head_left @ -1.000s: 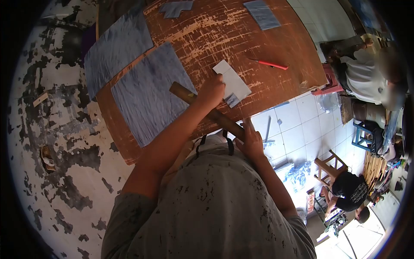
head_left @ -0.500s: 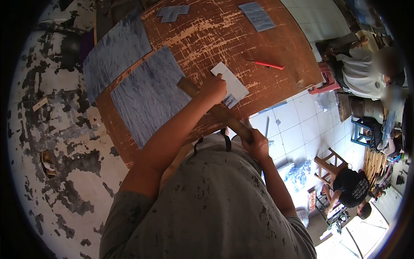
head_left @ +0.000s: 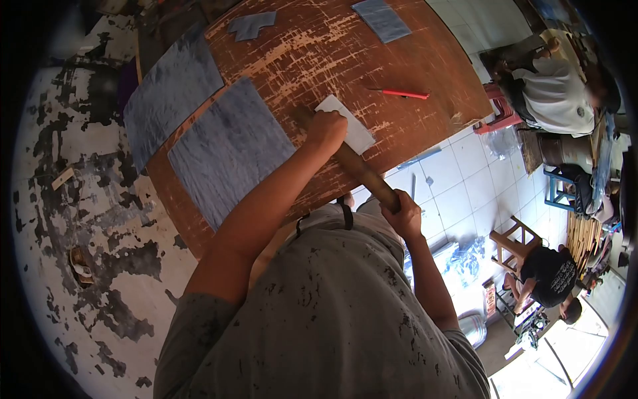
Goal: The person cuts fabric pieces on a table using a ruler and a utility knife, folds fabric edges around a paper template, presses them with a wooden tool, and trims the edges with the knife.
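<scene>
A long brown bar (head_left: 364,174), wooden in look, lies slantwise over the near edge of the tabletop. My right hand (head_left: 404,216) is wrapped around its near end, just off the table. My left hand (head_left: 327,130), closed in a fist, is over the bar's far part and the edge of a white rectangular piece (head_left: 352,128). Its fingertips are hidden, so what they grip cannot be told. Left of the bar lies a large streaked blue-grey sheet (head_left: 229,146). A red pen-like tool (head_left: 407,94) rests right of the white piece.
The scratched brown table (head_left: 438,73) also bears another large blue-grey sheet (head_left: 174,90), a notched piece (head_left: 252,25) and a small rectangular piece (head_left: 383,20). One person (head_left: 555,96) sits at the right, another (head_left: 550,276) lower right near a wooden stool (head_left: 515,241).
The bar has shifted rightward with my right hand, and my left fist has moved slightly over it. A small blue-grey bit beside the white piece no longer shows. The view has shifted slightly.
</scene>
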Demonstrator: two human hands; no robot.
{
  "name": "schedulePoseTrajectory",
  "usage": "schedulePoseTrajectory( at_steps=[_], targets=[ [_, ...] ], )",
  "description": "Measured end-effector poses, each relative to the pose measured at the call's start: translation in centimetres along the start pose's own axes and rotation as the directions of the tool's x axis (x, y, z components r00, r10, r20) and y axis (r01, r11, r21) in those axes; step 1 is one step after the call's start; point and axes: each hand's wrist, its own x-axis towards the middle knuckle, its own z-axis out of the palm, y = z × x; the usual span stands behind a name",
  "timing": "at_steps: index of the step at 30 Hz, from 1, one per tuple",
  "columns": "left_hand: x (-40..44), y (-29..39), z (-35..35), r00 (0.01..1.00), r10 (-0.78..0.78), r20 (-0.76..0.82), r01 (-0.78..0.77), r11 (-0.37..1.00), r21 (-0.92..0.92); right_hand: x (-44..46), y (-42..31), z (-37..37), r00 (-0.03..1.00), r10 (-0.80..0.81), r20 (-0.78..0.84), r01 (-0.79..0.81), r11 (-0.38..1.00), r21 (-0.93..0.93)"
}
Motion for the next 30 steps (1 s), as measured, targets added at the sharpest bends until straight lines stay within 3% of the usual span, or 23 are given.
schedulePoseTrajectory(
  at_steps=[3,12,21,24,29,30],
  targets=[
    [0.7,0.4,-0.3,0.994,-0.042,0.1,0.04,0.999,0.022,-0.2,0.0,0.2,1.0,0.023,0.01,-0.023,1.0,0.01],
    [0.4,0.1,0.2,0.992,-0.101,0.073,0.097,0.994,0.059,-0.2,0.5,0.7,1.0,0.013,0.01,-0.013,0.999,0.039],
    [0.1,-0.9,0.0,0.994,-0.099,-0.034,0.096,0.99,-0.099,0.4,0.5,0.6,0.997,-0.064,0.05,0.063,0.998,0.03],
    [0.3,-1.8,0.0,0.985,-0.169,-0.047,0.156,0.967,-0.2,0.6,0.5,0.3,0.998,-0.059,0.037,0.059,0.998,0.011],
    [0.2,-5.7,-0.4,0.925,-0.333,-0.182,0.302,0.937,-0.176,0.8,0.5,-0.3,0.997,-0.067,0.027,0.067,0.997,0.034],
    [0.4,-6.7,-0.9,0.923,-0.363,-0.127,0.355,0.931,-0.085,0.8,0.6,-0.2,0.998,-0.055,0.03,0.054,0.998,0.026]
  ],
)
